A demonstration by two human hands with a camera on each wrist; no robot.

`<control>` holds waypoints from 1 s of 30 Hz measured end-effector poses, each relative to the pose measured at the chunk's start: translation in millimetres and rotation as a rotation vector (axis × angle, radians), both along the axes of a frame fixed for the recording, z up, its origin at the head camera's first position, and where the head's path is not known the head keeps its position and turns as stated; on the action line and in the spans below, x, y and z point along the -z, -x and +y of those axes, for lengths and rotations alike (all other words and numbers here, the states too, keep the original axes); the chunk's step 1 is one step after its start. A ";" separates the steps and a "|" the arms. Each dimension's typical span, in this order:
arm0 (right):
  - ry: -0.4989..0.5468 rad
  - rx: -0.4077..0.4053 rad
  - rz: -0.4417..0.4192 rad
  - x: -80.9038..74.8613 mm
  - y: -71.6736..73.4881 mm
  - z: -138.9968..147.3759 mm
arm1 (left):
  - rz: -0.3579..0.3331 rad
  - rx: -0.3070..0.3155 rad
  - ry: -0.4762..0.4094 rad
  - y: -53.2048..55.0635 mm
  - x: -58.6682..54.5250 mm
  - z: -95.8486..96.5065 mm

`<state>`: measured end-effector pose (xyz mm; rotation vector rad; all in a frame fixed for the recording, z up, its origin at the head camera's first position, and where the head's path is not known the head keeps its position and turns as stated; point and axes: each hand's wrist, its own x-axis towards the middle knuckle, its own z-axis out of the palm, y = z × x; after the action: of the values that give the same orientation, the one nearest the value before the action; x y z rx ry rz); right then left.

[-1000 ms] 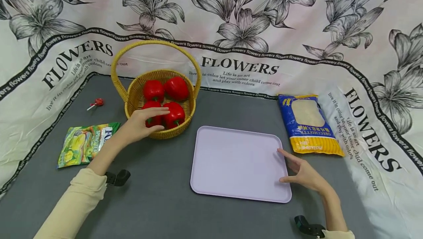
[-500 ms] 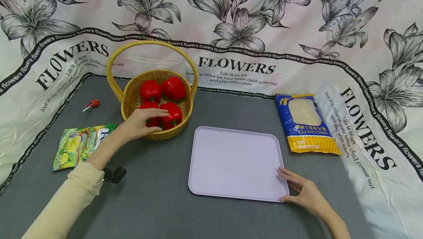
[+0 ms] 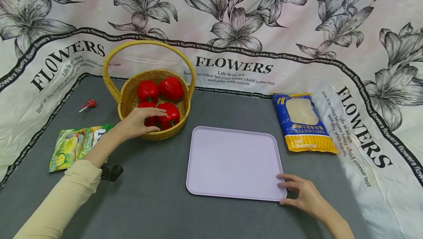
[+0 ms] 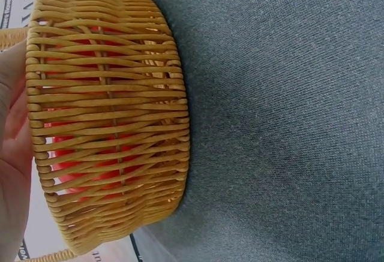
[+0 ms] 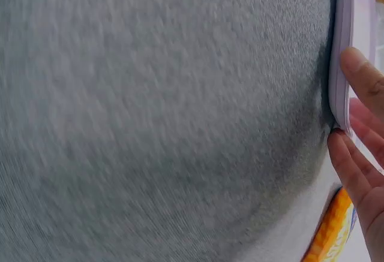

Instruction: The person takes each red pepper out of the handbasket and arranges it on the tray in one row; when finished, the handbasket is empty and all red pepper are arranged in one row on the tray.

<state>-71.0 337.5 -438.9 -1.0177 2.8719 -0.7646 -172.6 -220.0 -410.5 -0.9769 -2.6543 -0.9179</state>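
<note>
Touching a lavender tray (image 3: 235,163), the right hand (image 3: 304,195) is relaxed; over red bell peppers (image 3: 170,89) in a wicker basket (image 3: 165,134), the left hand's (image 3: 134,122) fingers (image 3: 153,112) are extended.

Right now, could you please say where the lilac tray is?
In the head view, the lilac tray lies just right of centre, with the right hand at its near right corner and the wicker basket to its upper left.
</note>
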 end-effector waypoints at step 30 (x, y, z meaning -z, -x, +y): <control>0.169 -0.025 -0.095 5.1 2.5 4.6 | -0.061 0.019 0.152 21.0 -2.3 11.3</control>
<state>-73.5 342.1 -444.0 -1.0010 2.7476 -1.0386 -193.6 -208.7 -408.2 -1.0227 -2.8053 -0.7708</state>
